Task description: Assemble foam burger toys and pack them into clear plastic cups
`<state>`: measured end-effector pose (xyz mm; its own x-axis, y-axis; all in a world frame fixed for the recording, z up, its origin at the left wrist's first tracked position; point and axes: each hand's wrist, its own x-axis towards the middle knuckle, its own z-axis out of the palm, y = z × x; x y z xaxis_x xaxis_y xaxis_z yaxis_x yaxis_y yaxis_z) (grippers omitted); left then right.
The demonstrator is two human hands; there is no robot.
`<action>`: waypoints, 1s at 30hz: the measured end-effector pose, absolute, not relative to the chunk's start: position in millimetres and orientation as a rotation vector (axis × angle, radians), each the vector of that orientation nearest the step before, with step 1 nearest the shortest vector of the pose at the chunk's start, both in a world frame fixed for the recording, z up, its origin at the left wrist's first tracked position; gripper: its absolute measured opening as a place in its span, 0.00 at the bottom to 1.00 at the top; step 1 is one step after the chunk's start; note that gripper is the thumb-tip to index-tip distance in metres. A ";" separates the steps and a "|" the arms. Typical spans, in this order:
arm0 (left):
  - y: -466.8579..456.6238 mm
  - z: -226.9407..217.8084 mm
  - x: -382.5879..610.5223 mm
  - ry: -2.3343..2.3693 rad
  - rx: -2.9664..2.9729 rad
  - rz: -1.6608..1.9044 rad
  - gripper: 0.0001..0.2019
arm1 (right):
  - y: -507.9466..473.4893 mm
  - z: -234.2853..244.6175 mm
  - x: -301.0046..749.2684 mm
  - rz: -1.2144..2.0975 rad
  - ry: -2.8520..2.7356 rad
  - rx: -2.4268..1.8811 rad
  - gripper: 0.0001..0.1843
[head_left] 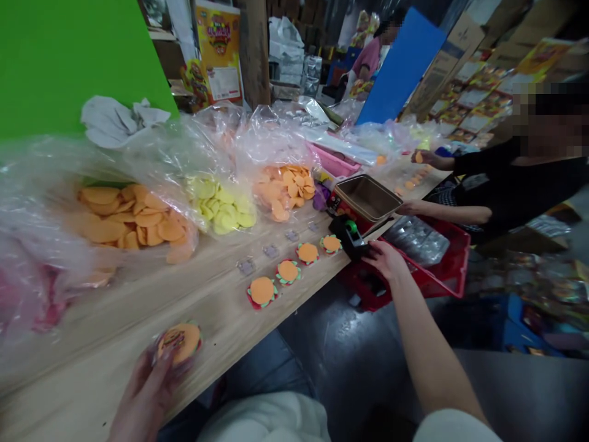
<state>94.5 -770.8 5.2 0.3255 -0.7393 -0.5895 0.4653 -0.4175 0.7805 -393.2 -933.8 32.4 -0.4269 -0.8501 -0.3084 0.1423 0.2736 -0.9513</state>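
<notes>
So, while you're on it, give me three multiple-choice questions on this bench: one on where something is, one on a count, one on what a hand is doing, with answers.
1. Where are the yellow discs?
A. In the tan tray
B. In a clear plastic bag on the table
C. In the red crate

2. How many burger pieces lie in the row on the table?
A. Two
B. Seven
C. Four

3. What is the left hand doing?
A. Holding another burger piece
B. Reaching into the red crate
C. Resting on the tan tray

Answers:
1. B, the plastic wraps around the discs.
2. C, four sit in a line.
3. A, it grips the piece over the table's near edge.
</notes>
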 end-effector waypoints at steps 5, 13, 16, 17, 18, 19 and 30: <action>-773.5 5.1 94.1 -0.242 1.463 -1.349 0.18 | -918.4 5.1 -374.5 -1.577 1.755 -0.643 0.06; -769.8 29.5 82.7 -0.197 1.144 -1.388 0.17 | -854.9 -0.7 -240.4 -1.372 1.773 -0.997 0.13; -771.0 40.8 78.5 -0.218 1.068 -1.354 0.16 | -814.6 21.6 -150.7 -0.916 1.333 -1.337 0.17; -770.5 43.9 78.3 -0.219 1.057 -1.339 0.16 | -803.6 29.7 -122.8 -0.824 1.178 -1.393 0.20; -769.0 46.7 78.8 -0.221 1.049 -1.330 0.16 | -794.7 36.8 -97.8 -0.777 1.051 -1.413 0.25; -766.6 49.2 80.1 -0.225 1.038 -1.320 0.16 | -788.3 42.2 -76.3 -0.754 0.964 -1.434 0.29; -732.6 58.3 103.7 -0.274 0.993 -1.173 0.17 | -778.5 41.4 -13.3 -0.697 0.894 -1.511 0.33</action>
